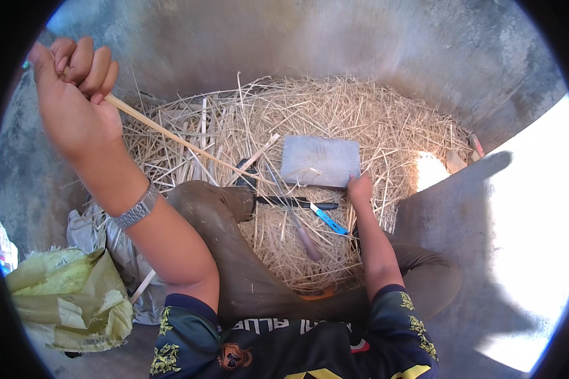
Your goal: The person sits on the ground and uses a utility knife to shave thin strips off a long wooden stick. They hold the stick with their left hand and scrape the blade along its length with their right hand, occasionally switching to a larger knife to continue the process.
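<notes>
My left hand [79, 95] is raised at the upper left, its fingers closed round one end of a long, thin, pale wooden strip [171, 134]. The strip slants down to the right, over my bent knee, toward a grey rectangular block [320, 158]. At that block's near right corner is my right hand [360, 187], its fingers closed on the edge. Just nearer than the block lie a black-handled knife [297, 203], a blue cutter [329, 219] and a thin-shafted tool with a brownish handle [308, 244].
Straw-like shavings [398, 120] cover the ground, with longer flat strips [203, 123] at the left. A curved grey wall [335, 44] rises behind. A yellow-green sack [76, 297] lies at the lower left. My crossed legs [234, 271] frame the work area; bright sunlight falls at the right.
</notes>
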Demonstrator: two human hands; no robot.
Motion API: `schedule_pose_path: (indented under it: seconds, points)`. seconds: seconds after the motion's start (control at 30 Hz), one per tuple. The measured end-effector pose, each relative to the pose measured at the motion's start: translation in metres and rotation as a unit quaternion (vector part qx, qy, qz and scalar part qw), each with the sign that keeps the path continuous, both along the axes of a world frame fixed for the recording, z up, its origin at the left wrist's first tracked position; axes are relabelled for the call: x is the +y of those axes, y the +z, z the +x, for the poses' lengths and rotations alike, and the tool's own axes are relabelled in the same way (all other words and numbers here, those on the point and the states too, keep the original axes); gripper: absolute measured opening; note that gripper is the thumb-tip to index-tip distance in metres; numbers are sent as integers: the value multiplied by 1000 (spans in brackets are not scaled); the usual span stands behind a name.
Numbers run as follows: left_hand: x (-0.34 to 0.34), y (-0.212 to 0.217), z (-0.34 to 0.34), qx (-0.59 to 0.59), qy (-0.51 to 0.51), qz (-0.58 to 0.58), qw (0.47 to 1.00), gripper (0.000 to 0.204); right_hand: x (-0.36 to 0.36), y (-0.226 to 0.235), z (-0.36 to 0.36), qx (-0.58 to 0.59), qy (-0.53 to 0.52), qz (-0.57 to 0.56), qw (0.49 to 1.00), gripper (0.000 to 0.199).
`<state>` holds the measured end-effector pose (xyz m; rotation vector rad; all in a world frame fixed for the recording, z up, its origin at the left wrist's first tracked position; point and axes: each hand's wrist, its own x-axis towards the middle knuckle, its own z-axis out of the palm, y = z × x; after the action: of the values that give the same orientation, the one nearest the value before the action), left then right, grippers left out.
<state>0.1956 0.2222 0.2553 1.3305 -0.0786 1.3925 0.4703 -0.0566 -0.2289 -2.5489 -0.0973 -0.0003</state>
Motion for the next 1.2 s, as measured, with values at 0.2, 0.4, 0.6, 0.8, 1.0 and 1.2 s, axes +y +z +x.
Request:
schedule_pose_path:
  seconds: [0.2,0.4,0.6,0.8,1.0,1.2]
  points:
    - [12,-9,-10,-21,-15,7,1000,40,24,46,-39,-252,130,-152,947,43]
    - [26,-16,-20,10,-53,48,997,40,64,134,-132,241,348,-274,863,42]
    - [15,-28,-3,35,-42,0,998,43,8,50,-219,236,333,-236,882,54]
    - [6,-47,30,13,-24,-85,996,57,6,16,-215,189,210,-136,949,41]
    - [-34,13,-8,-52,-30,-2,998,58,25,66,-191,450,131,232,853,27]
    - [-89,71,-13,-109,77,80,988,54,14,142,-204,182,161,201,949,26]
